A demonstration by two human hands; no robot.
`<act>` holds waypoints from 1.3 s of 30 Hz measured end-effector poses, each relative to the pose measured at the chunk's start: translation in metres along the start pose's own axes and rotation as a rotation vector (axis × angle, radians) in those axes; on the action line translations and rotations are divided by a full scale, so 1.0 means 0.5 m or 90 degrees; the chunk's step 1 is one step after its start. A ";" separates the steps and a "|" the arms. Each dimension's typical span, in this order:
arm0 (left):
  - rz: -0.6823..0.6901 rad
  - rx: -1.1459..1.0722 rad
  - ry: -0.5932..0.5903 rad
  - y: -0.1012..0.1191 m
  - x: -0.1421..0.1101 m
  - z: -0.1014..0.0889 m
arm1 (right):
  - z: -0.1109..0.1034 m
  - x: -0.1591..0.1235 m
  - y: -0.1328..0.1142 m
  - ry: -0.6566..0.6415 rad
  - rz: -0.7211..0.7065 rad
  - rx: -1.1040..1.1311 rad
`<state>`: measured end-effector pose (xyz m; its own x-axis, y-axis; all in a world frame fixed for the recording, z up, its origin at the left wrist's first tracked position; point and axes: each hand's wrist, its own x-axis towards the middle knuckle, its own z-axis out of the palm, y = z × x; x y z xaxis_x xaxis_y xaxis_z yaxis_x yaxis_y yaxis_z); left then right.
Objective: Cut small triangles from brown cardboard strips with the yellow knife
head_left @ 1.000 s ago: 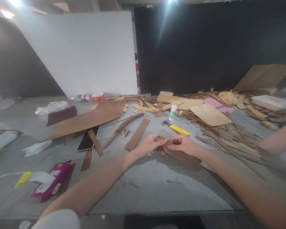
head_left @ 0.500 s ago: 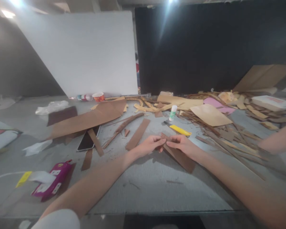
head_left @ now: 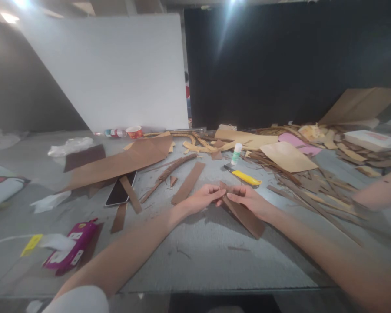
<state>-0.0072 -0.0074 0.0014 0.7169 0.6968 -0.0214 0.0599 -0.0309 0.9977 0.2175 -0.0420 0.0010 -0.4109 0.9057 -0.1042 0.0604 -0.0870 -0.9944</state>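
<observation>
We find the grip narrow on both sides: the left hand (head_left: 204,198) and the right hand (head_left: 249,201) pinch the upper end of a brown strip (head_left: 246,217) between thumbs and fingers. The strip slants from this pinch toward the front and right, with straight long edges; its lower end sits beside the right wrist, and we cannot tell whether it touches the worktop (head_left: 189,261). Between the forearms, the surface extends to the front edge, bearing a thin sliver (head_left: 238,249). Beyond the right hand, a yellow knife (head_left: 246,177) lies near the fingers; past it, a glue stick (head_left: 236,154) stands upright. Beyond the left hand, we note a flat brown piece (head_left: 189,182), then a wrapped stick (head_left: 171,170). Both forearms converge from the lower corners, fingers curled, thumbs uppermost. Farther out at left, a phone (head_left: 115,195) lies partly under a brown sheet (head_left: 127,161), and a magenta power strip (head_left: 84,238) rests near the left forearm. At right, we see loose strips (head_left: 308,195) and another person's arm (head_left: 382,189) entering at the picture's edge.
</observation>
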 end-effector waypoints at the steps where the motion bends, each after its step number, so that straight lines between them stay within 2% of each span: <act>1: -0.002 0.010 0.008 -0.001 0.001 0.000 | -0.001 0.000 0.001 0.007 0.002 -0.005; 6: 0.031 0.058 0.050 -0.006 0.002 0.006 | 0.000 -0.002 -0.004 0.008 0.028 -0.034; 14: 0.018 0.090 0.063 0.001 -0.003 0.010 | 0.001 -0.002 -0.010 -0.002 0.048 -0.041; 21: -0.008 0.096 0.069 0.001 -0.003 0.011 | -0.011 0.007 0.007 -0.025 0.016 -0.071; 31: -0.014 0.103 0.032 0.013 -0.008 0.007 | -0.007 -0.001 -0.016 -0.040 0.029 -0.060; 39: 0.000 0.089 0.000 0.011 -0.008 -0.002 | -0.001 0.002 -0.007 -0.062 -0.001 -0.036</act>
<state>-0.0105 -0.0094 0.0071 0.7166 0.6972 -0.0207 0.1553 -0.1305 0.9792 0.2174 -0.0403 0.0045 -0.4970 0.8611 -0.1074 0.1105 -0.0600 -0.9921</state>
